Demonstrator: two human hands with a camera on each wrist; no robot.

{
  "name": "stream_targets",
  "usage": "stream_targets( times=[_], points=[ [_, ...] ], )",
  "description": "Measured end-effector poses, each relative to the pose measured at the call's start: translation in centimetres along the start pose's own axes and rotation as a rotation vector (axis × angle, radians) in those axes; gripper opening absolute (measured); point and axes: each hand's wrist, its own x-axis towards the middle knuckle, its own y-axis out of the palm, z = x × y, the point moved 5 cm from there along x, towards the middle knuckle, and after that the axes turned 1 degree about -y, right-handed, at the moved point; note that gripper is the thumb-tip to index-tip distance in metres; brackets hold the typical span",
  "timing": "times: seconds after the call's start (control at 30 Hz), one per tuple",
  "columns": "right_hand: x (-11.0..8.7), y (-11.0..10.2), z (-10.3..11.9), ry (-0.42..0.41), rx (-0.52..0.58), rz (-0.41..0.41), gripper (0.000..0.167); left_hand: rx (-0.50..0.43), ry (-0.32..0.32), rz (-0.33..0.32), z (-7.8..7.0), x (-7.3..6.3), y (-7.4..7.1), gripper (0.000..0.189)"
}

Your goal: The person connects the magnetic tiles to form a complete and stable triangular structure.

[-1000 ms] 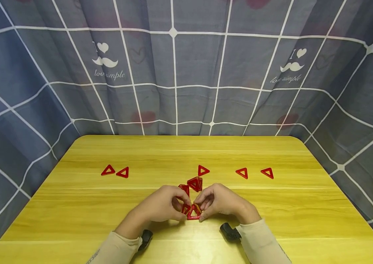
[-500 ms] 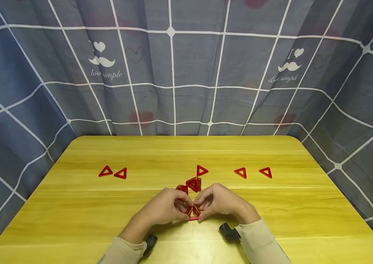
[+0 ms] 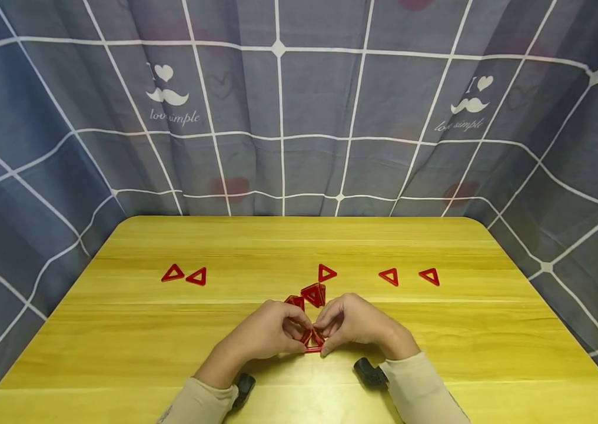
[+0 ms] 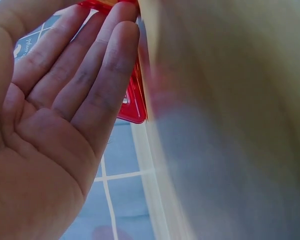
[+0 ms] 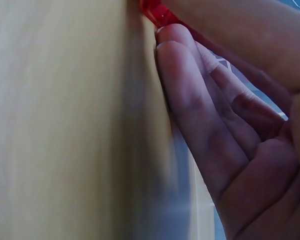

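Note:
Near the front middle of the table, several translucent red triangle tiles [image 3: 313, 350] lean together in a small peaked shape between the two hands. From the left, my left hand [image 3: 269, 330] pinches one tile against that shape, thumb low and fingers above. My right hand [image 3: 356, 324] grips the right side of the shape in the same way. In the left wrist view, a red tile [image 4: 135, 111] shows beyond the fingers. Only a bit of red tile [image 5: 158, 12] appears at the right wrist view's top. Fingers hide much of the held tiles.
Just behind the hands stand two built-up red clusters, one nearer the left hand [image 3: 296, 302] and one farther back [image 3: 313, 294]. Loose red triangles lie at the back left [image 3: 173, 272], centre [image 3: 326, 272] and right [image 3: 429, 276]. A grid-patterned curtain [image 3: 309, 118] surrounds the wooden table [image 3: 119, 353].
My left hand has moved slightly right, bringing its triangle tile up against the tiles at the right hand. The right hand has stayed in place, and the loose triangles have not moved.

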Motion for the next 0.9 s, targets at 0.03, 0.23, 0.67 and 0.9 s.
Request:
stream_targets(
  times=[0.03,0.23,0.67,0.9],
  points=[
    [0.00,0.02,0.07,-0.001,-0.004,0.000,0.032,-0.001,-0.001,0.000,0.00,-0.01,0.00,0.028],
    [-0.02,0.10,0.53,0.001,-0.025,-0.007,0.033,-0.013,0.002,0.006,-0.02,-0.01,0.01,0.029],
    [-0.27,-0.11,0.62,0.028,-0.085,0.015,0.034,-0.006,-0.008,0.001,-0.08,-0.22,-0.18,0.039],
    [-0.52,-0.32,0.57,0.059,-0.059,0.039,0.043,0.057,-0.016,0.044,0.06,-0.24,0.12,0.053]
  ],
)
